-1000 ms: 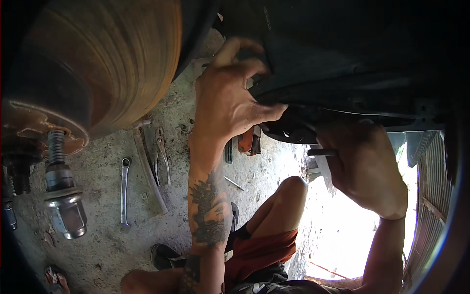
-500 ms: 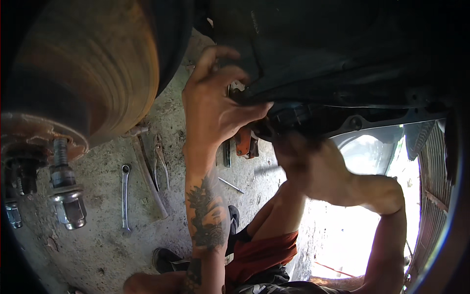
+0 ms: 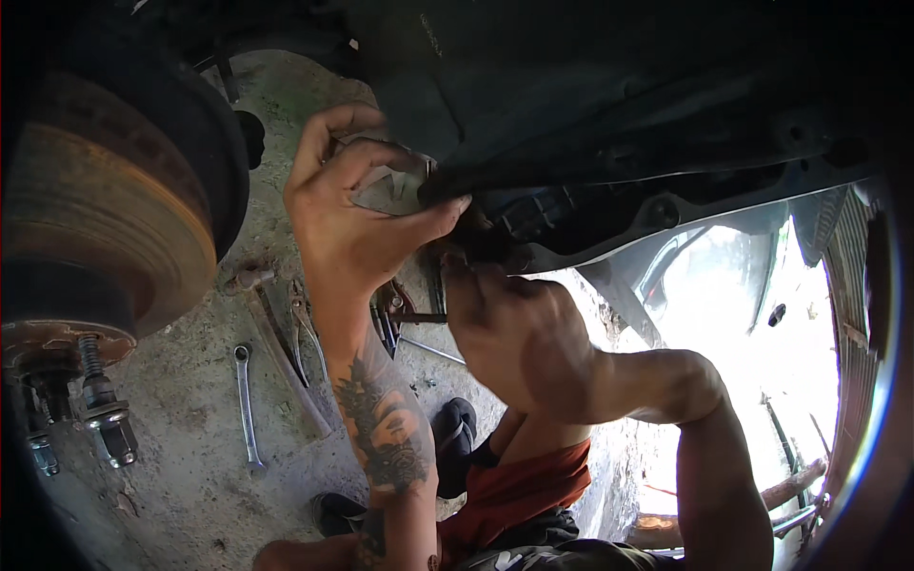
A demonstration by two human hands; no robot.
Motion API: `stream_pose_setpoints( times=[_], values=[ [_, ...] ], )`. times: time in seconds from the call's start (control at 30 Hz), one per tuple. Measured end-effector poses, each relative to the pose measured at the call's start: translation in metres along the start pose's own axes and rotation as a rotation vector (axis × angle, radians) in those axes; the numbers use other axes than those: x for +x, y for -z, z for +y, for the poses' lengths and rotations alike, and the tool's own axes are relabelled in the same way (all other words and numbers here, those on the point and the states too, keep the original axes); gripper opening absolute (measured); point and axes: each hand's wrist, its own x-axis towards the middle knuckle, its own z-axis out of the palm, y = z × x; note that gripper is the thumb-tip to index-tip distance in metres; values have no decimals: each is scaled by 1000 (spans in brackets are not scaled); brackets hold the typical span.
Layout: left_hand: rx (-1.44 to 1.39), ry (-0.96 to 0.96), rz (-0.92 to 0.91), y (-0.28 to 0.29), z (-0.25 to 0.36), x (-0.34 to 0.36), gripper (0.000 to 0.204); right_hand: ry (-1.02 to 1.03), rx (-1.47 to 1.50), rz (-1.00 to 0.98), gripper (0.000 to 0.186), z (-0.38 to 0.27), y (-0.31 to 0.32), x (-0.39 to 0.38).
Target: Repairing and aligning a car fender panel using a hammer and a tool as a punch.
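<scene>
Overhead spreads a dark panel [image 3: 571, 124], seemingly the plastic liner of a wheel well. My left hand [image 3: 352, 209] grips its near corner, with fingers bent and the thumb along the lower edge. Close below that edge, my right hand [image 3: 524, 333] is closed, its fingertips up by the thumb of the left. A thin dark bar [image 3: 421, 318] reaches the right hand's finger side; whether it is held or lies behind cannot be made out. Whatever sits in the right fingers is hidden by the hand.
A rusty brake disc [image 3: 114, 209] hangs at the left, a lug nut [image 3: 116, 436] on its stud. On the concrete floor [image 3: 190, 409] lie a combination wrench [image 3: 248, 404], a hammer [image 3: 281, 347], pliers [image 3: 303, 333] and a metal rod [image 3: 433, 350]. A corrugated sheet [image 3: 854, 276] stands right.
The view has shifted, so the brake disc sits farther left. My right hand has come closer to the left hand and is less blurred. The left keeps its grip at the panel's corner.
</scene>
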Motion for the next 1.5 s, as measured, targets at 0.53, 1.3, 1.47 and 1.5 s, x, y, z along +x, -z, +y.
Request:
stream_pose_setpoints(
  times=[0.53, 1.3, 1.47, 1.5],
  values=[
    [30, 118, -47, 15, 0, -1, 41, 28, 127, 168, 19, 2, -6, 28],
    [-170, 187, -106, -1, 15, 12, 42, 85, 531, -572, 48, -16, -109, -120],
    [-26, 80, -153, -9, -3, -3, 37, -251, 778, -383, 53, -94, -230, -171],
    [-18, 76, -143, -13, -2, -5, 35, -258, 797, -383, 53, -103, -233, -173]
  ],
)
